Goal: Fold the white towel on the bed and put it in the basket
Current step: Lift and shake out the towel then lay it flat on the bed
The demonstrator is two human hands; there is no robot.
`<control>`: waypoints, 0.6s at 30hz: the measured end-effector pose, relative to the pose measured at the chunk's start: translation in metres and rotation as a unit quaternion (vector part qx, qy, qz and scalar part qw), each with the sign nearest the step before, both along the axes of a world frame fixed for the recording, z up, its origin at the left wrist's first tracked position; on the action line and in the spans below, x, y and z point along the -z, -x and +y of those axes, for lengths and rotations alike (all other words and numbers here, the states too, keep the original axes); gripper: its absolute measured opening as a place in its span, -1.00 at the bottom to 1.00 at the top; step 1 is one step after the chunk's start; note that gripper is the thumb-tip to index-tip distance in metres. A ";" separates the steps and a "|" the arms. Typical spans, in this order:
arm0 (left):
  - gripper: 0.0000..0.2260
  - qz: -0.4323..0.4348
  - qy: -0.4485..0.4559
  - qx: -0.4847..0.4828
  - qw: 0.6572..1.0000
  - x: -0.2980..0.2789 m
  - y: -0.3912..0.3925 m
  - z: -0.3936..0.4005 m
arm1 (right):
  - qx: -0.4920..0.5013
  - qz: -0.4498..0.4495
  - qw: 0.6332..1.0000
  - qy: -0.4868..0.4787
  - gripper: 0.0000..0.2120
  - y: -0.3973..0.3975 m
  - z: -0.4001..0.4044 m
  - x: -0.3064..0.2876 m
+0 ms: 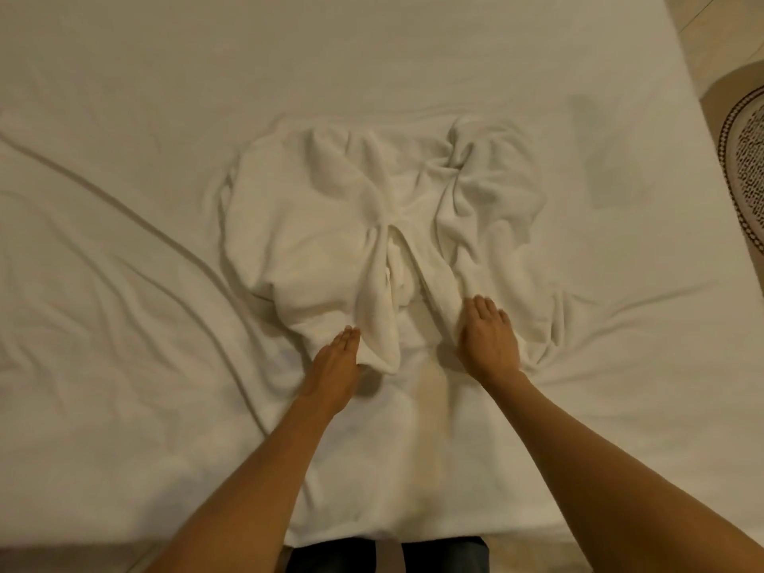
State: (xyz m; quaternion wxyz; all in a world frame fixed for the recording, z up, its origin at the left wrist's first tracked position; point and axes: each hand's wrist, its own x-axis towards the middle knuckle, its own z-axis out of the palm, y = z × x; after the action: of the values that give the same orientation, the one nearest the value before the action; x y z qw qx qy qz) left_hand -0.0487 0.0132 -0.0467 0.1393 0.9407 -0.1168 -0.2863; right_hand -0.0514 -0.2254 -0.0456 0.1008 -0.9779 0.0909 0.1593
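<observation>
The white towel (330,225) lies crumpled in a loose heap in the middle of the bed (124,324), with two bunched lobes and a deep crease between them. My left hand (335,366) is at the towel's near left corner, fingers on top and thumb tucked under the fold. My right hand (488,337) grips the near right edge the same way, fingers pressed on the cloth. A round woven thing with a dark-and-white pattern, likely the basket (744,167), is on the floor past the bed's right edge, partly cut off.
The bed sheet is white and wrinkled, with long creases running to the left and right of the towel. The bed's right edge (694,117) borders a pale tiled floor (719,31). My dark trousers (388,556) show at the bed's near edge.
</observation>
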 end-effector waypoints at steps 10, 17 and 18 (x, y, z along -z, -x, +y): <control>-0.45 -0.003 0.004 -0.001 1.000 0.017 -0.012 0.013 | 0.120 -0.009 0.992 0.024 -0.36 -0.042 0.046 0.030; -0.42 0.010 -0.006 -0.029 1.000 0.009 -0.007 0.014 | 0.131 -0.030 0.990 -0.032 -0.72 -0.033 0.013 0.015; -0.45 0.021 0.002 -0.045 0.999 0.006 -0.005 0.014 | 0.123 -0.032 0.991 -0.033 -0.73 -0.028 0.008 0.012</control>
State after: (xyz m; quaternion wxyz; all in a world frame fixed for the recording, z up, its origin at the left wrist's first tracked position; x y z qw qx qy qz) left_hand -0.0437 0.0271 -0.0522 0.1567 0.9386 -0.0720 -0.2989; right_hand -0.0235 -0.2172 -0.0575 0.1549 -0.9601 0.2014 0.1172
